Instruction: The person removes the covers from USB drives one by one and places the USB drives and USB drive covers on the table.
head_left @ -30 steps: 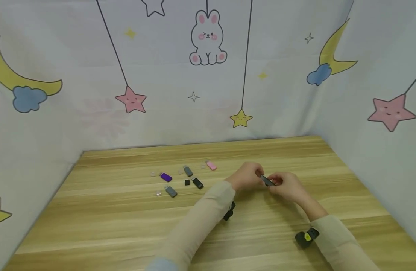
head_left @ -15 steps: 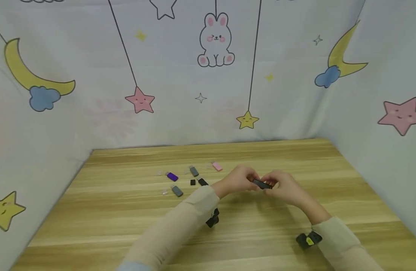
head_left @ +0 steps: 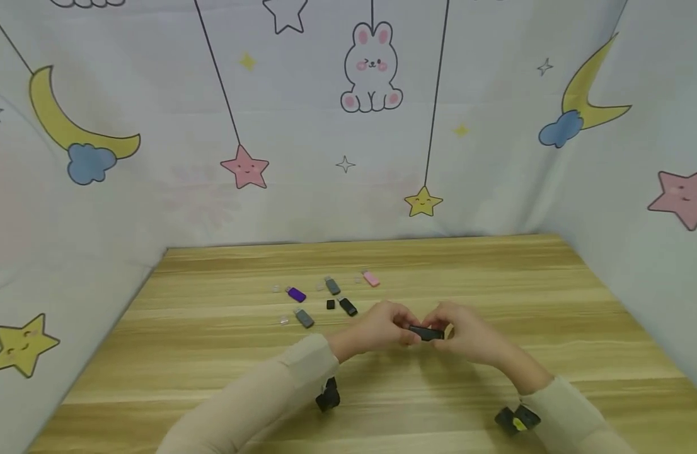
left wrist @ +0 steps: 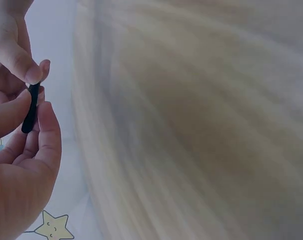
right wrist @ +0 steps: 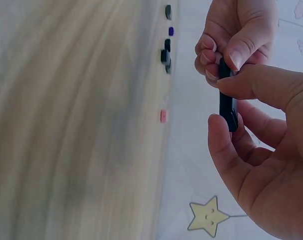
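Note:
Between both hands is a slim black USB stick [head_left: 426,332], held raised off the table. My left hand [head_left: 382,328] pinches its left end with thumb and fingers. At the other end, thumb and fingertips of my right hand [head_left: 467,334] pinch it too. Seen from the right wrist, the black stick [right wrist: 226,102] shows a long smooth side, with the right thumb across its upper part. Fingers cover parts of both ends. On the table left of the hands lie a black USB stick [head_left: 348,306] with a small black cap [head_left: 330,304] beside it.
Further uncapped sticks lie left of the hands: purple [head_left: 296,294], pink [head_left: 371,278], one grey stick [head_left: 304,318] and another grey stick [head_left: 333,285]. Small clear caps [head_left: 283,320] lie near them. A printed white cloth [head_left: 303,208] stands behind the wooden table [head_left: 212,353].
Both hands have come nearer to the person and slightly left with the black USB stick, which has turned from slanting to nearly level. The head view has swung left. The sticks on the table stay put.

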Action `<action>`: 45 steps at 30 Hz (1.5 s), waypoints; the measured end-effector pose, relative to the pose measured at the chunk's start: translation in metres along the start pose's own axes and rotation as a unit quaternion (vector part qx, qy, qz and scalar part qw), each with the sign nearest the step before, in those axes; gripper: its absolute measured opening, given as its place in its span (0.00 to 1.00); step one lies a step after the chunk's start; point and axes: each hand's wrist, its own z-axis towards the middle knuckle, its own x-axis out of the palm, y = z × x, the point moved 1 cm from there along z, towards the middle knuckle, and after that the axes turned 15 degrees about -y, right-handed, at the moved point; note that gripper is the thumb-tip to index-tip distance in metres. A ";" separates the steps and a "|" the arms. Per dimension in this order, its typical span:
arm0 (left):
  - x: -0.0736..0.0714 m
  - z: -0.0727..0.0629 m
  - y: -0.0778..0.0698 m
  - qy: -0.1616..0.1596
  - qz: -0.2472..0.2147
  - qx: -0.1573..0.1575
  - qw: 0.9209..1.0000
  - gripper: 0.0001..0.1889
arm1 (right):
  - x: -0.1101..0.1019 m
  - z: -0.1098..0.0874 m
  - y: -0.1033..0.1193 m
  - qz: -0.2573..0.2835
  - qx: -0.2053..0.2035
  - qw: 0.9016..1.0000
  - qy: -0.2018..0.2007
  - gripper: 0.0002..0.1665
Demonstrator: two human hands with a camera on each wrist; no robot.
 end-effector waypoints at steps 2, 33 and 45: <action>0.000 -0.008 0.004 -0.007 0.000 -0.005 1.000 0.08 | 0.005 -0.002 0.002 0.009 0.000 1.000 0.013 0.13; 0.000 -0.090 0.021 -0.084 -0.064 -0.044 0.993 0.06 | 0.060 -0.028 0.029 0.102 -0.032 0.993 0.039 0.12; -0.002 -0.093 0.020 -0.085 -0.099 -0.075 0.989 0.06 | 0.059 -0.029 0.031 0.152 -0.080 0.984 0.046 0.12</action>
